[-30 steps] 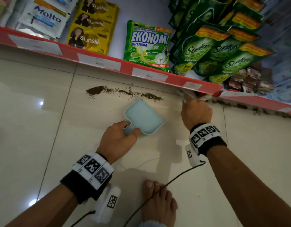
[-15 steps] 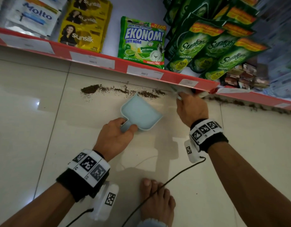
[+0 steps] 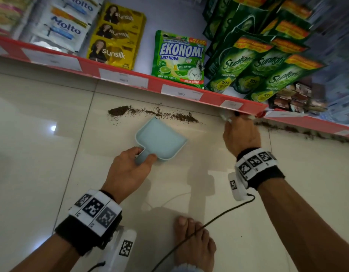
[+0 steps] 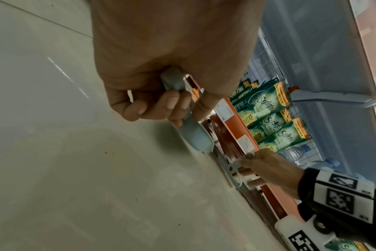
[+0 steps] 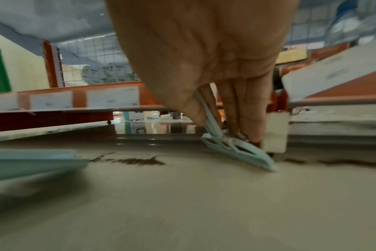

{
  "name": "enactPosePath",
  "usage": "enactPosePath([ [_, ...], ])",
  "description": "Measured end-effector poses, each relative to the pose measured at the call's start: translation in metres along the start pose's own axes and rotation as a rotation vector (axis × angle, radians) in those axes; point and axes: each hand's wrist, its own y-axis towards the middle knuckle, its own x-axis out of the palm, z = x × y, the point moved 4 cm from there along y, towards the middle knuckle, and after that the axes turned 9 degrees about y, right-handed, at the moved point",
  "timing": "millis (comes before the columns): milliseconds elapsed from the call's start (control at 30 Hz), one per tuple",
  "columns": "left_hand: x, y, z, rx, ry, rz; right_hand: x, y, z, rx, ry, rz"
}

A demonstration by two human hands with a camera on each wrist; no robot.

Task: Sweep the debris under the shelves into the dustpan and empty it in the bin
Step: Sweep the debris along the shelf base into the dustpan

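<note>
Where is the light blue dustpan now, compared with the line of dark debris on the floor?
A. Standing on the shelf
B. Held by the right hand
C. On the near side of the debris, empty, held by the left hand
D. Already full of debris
C: the left hand grips the handle of the dustpan, whose tray is bare, just short of the debris.

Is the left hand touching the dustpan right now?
Touching. The head view shows the left hand curled round the dustpan handle; the left wrist view shows fingers wrapped on it.
</note>
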Motion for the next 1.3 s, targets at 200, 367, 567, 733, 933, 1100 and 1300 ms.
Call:
enactPosePath([
  [200, -0.009, -0.005, -0.01, -0.02, 0.013, 0.022, 0.018, -0.048, -0.079, -0.299, 0.208, -0.088],
  [367, -0.024, -0.014, -0.023, -0.052, 0.022, 0.053, -0.009, -0.027, -0.075, -0.258, 0.049, 0.06],
  [567, -0.036, -0.017, -0.028, -0.072, -0.019, 0.077, 0.002, 0.002, -0.061, -0.119, -0.036, -0.017],
  [733, -0.043, -0.021, -0.032, -0.081, -0.015, 0.112, 0.022, -0.041, -0.099, -0.438, 0.112, -0.155],
  [933, -0.049, -0.026, -0.041, -0.096, -0.042, 0.106, 0.005, -0.031, -0.096, -0.369, 0.036, 0.049],
  [1100, -0.055, -0.028, -0.043, -0.096, -0.056, 0.129, 0.027, -0.002, -0.1, -0.375, -0.058, -0.061],
  [1300, -0.06, -0.032, -0.048, -0.107, -0.061, 0.155, 0.042, -0.029, -0.14, -0.613, 0.223, -0.212],
])
